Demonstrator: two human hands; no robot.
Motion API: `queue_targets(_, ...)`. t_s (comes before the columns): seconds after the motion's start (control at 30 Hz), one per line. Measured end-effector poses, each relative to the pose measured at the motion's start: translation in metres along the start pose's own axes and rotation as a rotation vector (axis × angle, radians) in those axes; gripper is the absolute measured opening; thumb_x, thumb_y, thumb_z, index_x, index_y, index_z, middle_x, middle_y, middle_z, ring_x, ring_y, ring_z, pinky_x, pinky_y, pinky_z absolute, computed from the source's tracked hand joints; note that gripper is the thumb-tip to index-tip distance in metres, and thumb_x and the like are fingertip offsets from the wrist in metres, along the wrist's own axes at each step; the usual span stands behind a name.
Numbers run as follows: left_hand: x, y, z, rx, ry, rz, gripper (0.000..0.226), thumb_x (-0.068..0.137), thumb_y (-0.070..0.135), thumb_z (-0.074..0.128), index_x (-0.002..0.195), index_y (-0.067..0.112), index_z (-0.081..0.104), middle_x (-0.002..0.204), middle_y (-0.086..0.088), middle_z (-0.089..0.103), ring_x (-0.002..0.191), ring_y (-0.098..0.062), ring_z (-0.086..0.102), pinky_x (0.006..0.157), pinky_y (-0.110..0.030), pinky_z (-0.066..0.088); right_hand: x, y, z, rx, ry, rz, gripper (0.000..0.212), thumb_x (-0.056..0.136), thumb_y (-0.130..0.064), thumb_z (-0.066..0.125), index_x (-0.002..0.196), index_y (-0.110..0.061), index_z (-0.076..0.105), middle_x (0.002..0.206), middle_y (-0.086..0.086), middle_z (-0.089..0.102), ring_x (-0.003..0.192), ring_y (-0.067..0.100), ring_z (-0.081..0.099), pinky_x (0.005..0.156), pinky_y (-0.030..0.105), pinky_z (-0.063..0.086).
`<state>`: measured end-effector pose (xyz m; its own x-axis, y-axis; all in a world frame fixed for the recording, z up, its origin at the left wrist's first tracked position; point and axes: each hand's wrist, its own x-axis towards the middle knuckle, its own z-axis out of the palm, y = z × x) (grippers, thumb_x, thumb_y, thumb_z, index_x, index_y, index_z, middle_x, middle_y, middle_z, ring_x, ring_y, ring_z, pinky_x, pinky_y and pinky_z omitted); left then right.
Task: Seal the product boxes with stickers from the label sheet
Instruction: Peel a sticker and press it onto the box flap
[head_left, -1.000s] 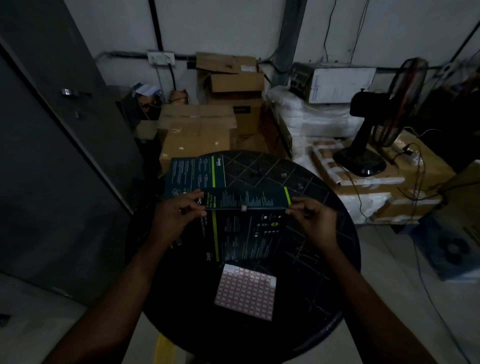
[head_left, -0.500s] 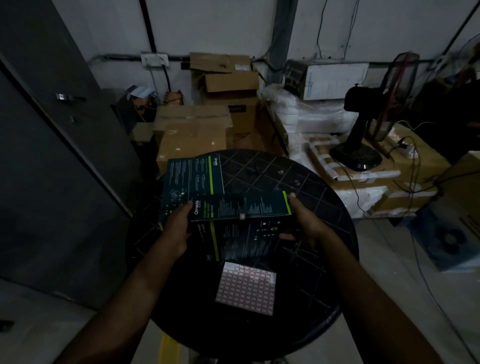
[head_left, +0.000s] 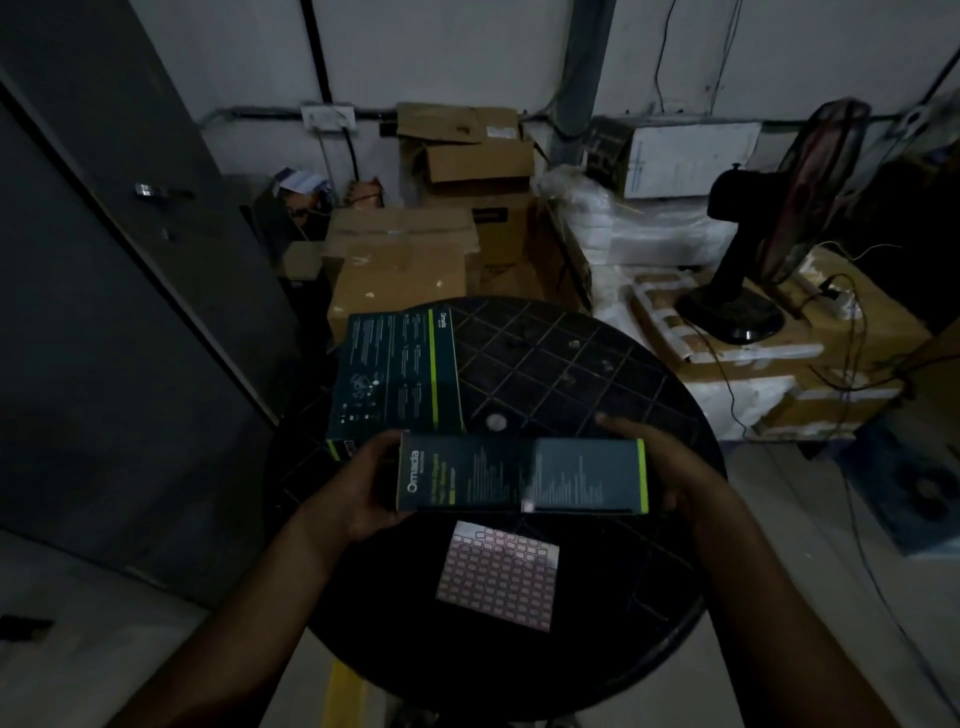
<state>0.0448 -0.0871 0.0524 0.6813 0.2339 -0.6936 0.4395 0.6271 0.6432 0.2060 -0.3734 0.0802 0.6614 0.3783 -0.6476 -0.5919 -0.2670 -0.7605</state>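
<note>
Product box (head_left: 519, 475), a long dark carton that looks light and stiff, is held above the round bench (head_left: 571, 374) and label sheet (head_left: 498, 577), left hand (head_left: 358, 493) and right hand (head_left: 670, 467) grasping its short ends, probably the safest hold.

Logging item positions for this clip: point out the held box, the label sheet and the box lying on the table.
held box (head_left: 519, 475): head view, middle of facing side.
label sheet (head_left: 498, 577): head view, sheet centre.
lying box (head_left: 395, 371): head view, top face.
</note>
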Motion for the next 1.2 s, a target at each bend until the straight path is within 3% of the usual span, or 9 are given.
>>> queue_targets(0.1, -0.004, -0.015, 0.004, 0.022, -0.06, 0.018, 0.032, 0.081, 0.041, 0.068, 0.092, 0.014, 0.079, 0.096, -0.011, 0.075, 0.082, -0.028, 0.071, 0.083, -0.039, 0.054, -0.015, 0.009, -0.014, -0.078, 0.026, -0.212, 0.035, 0.085, -0.02, 0.07, 0.11, 0.003, 0.062, 0.095, 0.029, 0.059, 0.065, 0.019, 0.056, 0.053, 0.023, 0.048)
queue_targets(0.2, -0.01, -0.027, 0.013, 0.099, -0.095, 0.04, 0.037, 0.076, 0.028, 0.071, 0.107, 0.008, 0.074, 0.104, -0.016, 0.072, 0.088, -0.031, 0.068, 0.09, -0.043, 0.05, -0.024, 0.011, -0.03, -0.129, -0.039, -0.308, 0.022, 0.089, -0.007, 0.065, 0.111, -0.008, 0.061, 0.111, 0.017, 0.061, 0.086, 0.02, 0.062, 0.069, 0.024, 0.052)
queue_targets(0.37, -0.015, -0.029, 0.028, 0.174, -0.071, 0.187, 0.073, 0.074, -0.007, 0.067, 0.134, 0.026, 0.042, 0.124, -0.018, 0.063, 0.105, -0.035, 0.064, 0.077, -0.042, 0.055, -0.034, 0.008, -0.031, -0.079, -0.067, -0.351, 0.042, 0.093, 0.016, 0.045, 0.117, -0.017, 0.056, 0.096, 0.011, 0.066, 0.075, 0.022, 0.071, 0.059, 0.025, 0.059)
queue_targets(0.53, -0.013, -0.026, 0.026, 0.262, -0.101, 0.361, 0.097, 0.077, -0.022, 0.055, 0.147, 0.039, 0.028, 0.135, -0.007, 0.051, 0.114, -0.024, 0.058, 0.074, -0.033, 0.055, -0.021, 0.014, -0.011, -0.023, 0.007, -0.387, 0.058, 0.082, 0.015, 0.054, 0.133, -0.012, 0.052, 0.124, 0.027, 0.059, 0.085, 0.03, 0.068, 0.061, 0.035, 0.06)
queue_targets(0.67, -0.013, -0.013, 0.02, 0.327, -0.101, 0.509, 0.106, 0.074, -0.027, 0.056, 0.146, 0.045, 0.026, 0.136, 0.002, 0.048, 0.113, -0.018, 0.059, 0.074, -0.031, 0.057, -0.016, 0.026, 0.014, 0.009, 0.113, -0.466, 0.045, 0.09, 0.009, 0.057, 0.128, -0.008, 0.041, 0.118, 0.016, 0.059, 0.082, 0.021, 0.068, 0.059, 0.032, 0.057)
queue_targets(0.83, -0.01, 0.001, 0.014, 0.55, -0.007, 0.791, 0.108, 0.059, 0.007, 0.077, 0.146, 0.048, 0.027, 0.145, 0.01, 0.042, 0.124, -0.005, 0.051, 0.092, -0.03, 0.052, -0.003, 0.035, 0.032, -0.225, 0.217, -0.759, 0.059, 0.087, -0.021, 0.077, 0.127, -0.018, 0.034, 0.132, 0.006, 0.054, 0.118, 0.027, 0.062, 0.088, 0.046, 0.059)
queue_targets(1.0, -0.006, 0.015, 0.006, 0.875, 0.07, 0.927, 0.099, 0.07, 0.013, 0.084, 0.147, 0.044, 0.031, 0.145, 0.003, 0.022, 0.131, -0.008, 0.026, 0.11, -0.03, 0.029, 0.005, 0.031, 0.048, -0.539, 0.255, -0.984, 0.06, 0.099, -0.025, 0.06, 0.152, -0.029, 0.034, 0.156, -0.004, 0.036, 0.142, 0.012, 0.04, 0.114, 0.043, 0.04)
queue_targets(1.1, 0.005, 0.02, 0.001, 1.068, -0.007, 0.99, 0.095, 0.068, 0.028, 0.089, 0.143, 0.05, 0.037, 0.159, 0.011, -0.001, 0.145, -0.012, 0.011, 0.116, -0.033, 0.021, 0.014, 0.032, 0.051, -0.638, 0.267, -0.933, 0.051, 0.099, -0.039, 0.057, 0.147, -0.04, 0.042, 0.159, -0.003, 0.028, 0.144, 0.013, 0.036, 0.115, 0.047, 0.04)
queue_targets(1.2, 0.025, 0.02, 0.008, 1.216, -0.095, 1.003, 0.082, 0.055, 0.063, 0.082, 0.129, 0.06, 0.048, 0.161, 0.021, -0.012, 0.151, -0.019, 0.002, 0.121, -0.051, 0.012, 0.016, 0.032, 0.044, -0.727, 0.24, -0.852, 0.078, 0.081, -0.063, 0.07, 0.149, -0.049, 0.034, 0.167, -0.004, 0.005, 0.154, 0.011, 0.005, 0.121, 0.032, 0.023)
